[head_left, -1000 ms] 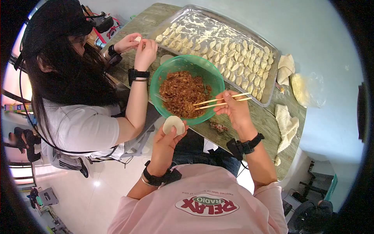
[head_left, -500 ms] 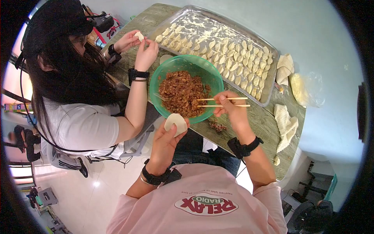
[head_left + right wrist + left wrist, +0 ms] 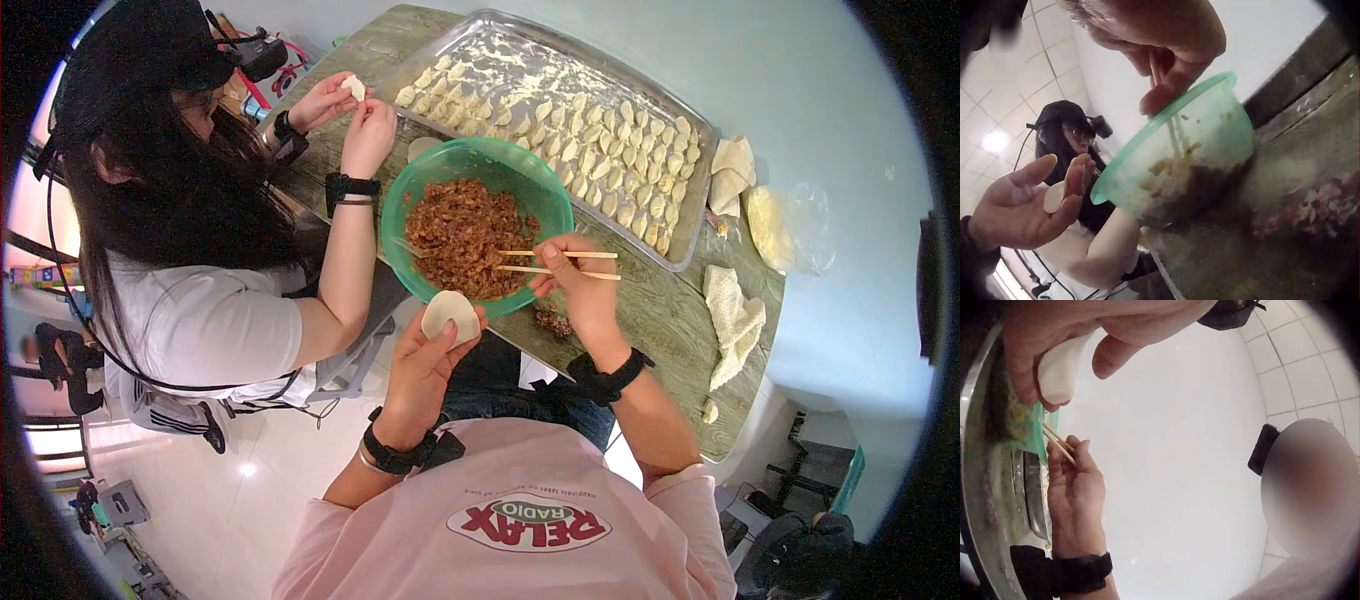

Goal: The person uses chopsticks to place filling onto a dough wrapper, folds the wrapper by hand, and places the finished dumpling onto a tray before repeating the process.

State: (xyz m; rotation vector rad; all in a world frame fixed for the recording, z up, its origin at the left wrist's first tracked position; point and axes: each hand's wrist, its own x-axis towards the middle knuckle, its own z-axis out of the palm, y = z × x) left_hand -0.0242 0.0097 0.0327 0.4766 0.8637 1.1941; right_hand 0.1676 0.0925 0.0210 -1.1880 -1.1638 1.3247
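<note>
In the head view my left hand [image 3: 424,362] holds a round white dumpling wrapper [image 3: 450,315] at the near side of a green bowl [image 3: 555,190]. The wrapper lies across the fingers, and the right wrist view shows the thumb raised off it. My right hand [image 3: 582,295] grips a pair of chopsticks [image 3: 590,265] at the bowl's right rim. Their tips reach into the brown minced filling [image 3: 465,235]. Through the bowl's translucent wall in the right wrist view, the chopsticks [image 3: 1175,134] slant down to the filling.
Behind the bowl a metal tray [image 3: 480,25] carries rows of folded dumplings. Another person [image 3: 215,320] sits at the left, holding a wrapper [image 3: 354,87]. A cloth [image 3: 735,320] and a plastic bag [image 3: 800,230] lie on the right. Spilled filling [image 3: 553,320] dots the table [image 3: 670,330].
My right hand has moved left toward the bowl, and the chopsticks have shifted with it and turned nearly level in the head view. My left hand with the wrapper has barely moved.
</note>
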